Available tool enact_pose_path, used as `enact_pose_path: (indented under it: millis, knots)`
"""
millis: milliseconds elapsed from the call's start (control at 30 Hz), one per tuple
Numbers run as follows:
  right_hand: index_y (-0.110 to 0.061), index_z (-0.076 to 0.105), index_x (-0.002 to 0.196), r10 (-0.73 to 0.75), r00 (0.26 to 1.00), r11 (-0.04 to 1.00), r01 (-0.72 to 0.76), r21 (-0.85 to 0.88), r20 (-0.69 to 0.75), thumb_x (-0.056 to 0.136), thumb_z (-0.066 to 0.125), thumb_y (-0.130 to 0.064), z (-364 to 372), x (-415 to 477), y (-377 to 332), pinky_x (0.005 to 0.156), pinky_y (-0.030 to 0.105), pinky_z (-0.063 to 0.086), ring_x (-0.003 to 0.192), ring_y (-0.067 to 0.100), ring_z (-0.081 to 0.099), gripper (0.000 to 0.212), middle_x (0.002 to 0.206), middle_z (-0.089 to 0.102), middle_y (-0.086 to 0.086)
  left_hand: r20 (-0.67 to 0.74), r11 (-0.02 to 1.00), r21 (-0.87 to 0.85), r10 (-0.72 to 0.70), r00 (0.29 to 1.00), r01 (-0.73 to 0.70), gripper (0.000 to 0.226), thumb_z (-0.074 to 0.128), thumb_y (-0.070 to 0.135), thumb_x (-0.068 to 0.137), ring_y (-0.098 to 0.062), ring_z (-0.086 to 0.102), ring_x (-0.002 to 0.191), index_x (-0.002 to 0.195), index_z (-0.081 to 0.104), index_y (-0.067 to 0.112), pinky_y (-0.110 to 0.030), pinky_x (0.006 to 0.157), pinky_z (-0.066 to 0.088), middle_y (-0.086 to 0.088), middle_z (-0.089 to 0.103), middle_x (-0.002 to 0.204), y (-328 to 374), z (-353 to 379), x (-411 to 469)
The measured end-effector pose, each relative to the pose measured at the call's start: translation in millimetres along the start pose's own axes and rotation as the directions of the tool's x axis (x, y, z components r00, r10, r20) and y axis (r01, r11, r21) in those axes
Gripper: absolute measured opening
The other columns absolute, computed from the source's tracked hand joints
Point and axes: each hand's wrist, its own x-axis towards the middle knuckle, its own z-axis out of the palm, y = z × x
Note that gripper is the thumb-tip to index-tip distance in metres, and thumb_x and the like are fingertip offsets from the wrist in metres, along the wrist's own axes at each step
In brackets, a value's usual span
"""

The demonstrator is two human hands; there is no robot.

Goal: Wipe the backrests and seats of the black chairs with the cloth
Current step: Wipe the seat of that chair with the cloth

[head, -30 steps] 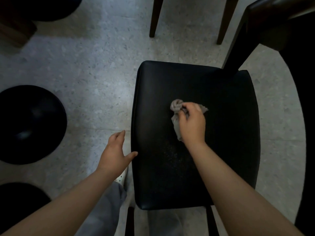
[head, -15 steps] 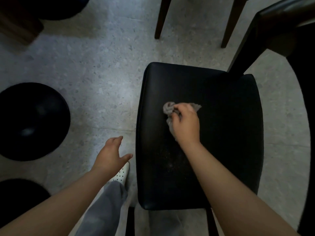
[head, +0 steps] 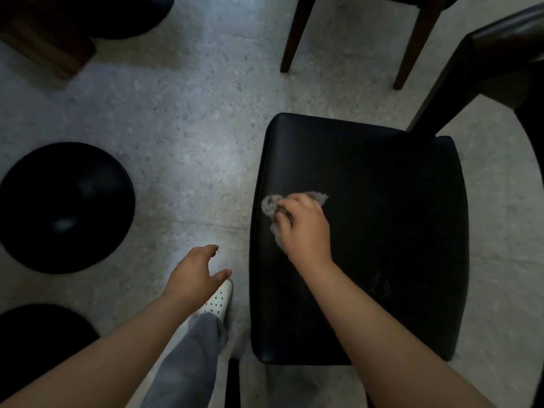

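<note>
- Gripping the cloth in my right hand, fingers curled over the bunched fabric, I press it onto the seat close to its 9 o'clock edge.
- Reference: 12 o'clock points away from my body.
- Key relation: most of the bare seat surface lies toward 3 o'clock from the right hand. Narrower strips lie toward 12 and 6 o'clock.
- Axis: the seat runs slightly longer from 12 to 6 o'clock. A cross stroke would therefore run from 9 to 3 o'clock, which I judge to be the direction the coming move calls for.
- Backrest: at 1 o'clock from the right hand, well apart from it. The right hand is the nearer of the two.
- Left hand: relaxed, fingers loosely spread, holding nothing. It hangs over the floor at 8 o'clock from the right hand, near the seat's 9 o'clock edge and clear of it.
- Count, task items: cloth, one; seat, one; backrest, one; hands, two.
- Count, other items: legs of a further chair at 12 o'clock, two; round black shapes on the floor from 8 to 11 o'clock, three, type not determinable; shoe, one.
</note>
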Motion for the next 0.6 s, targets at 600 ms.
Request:
enact_pose_path:
  millis: [600]
  knots:
    - [-0.014,0.072,0.108,-0.014,0.997,0.985,0.000,-0.173,-0.081,0.092,0.059,-0.017,27.3,53.2,-23.6,0.081,0.033,0.042,0.104,0.029,0.050,0.021,0.109,0.061,0.008,-0.025,0.995,-0.059,-0.084,0.996,0.083,0.062,0.069,0.040,0.087,-0.016,0.055,0.119,0.141,0.046,0.019,-0.030,0.097,0.044,0.000,0.052,0.138,-43.7,-2.3,-7.7]
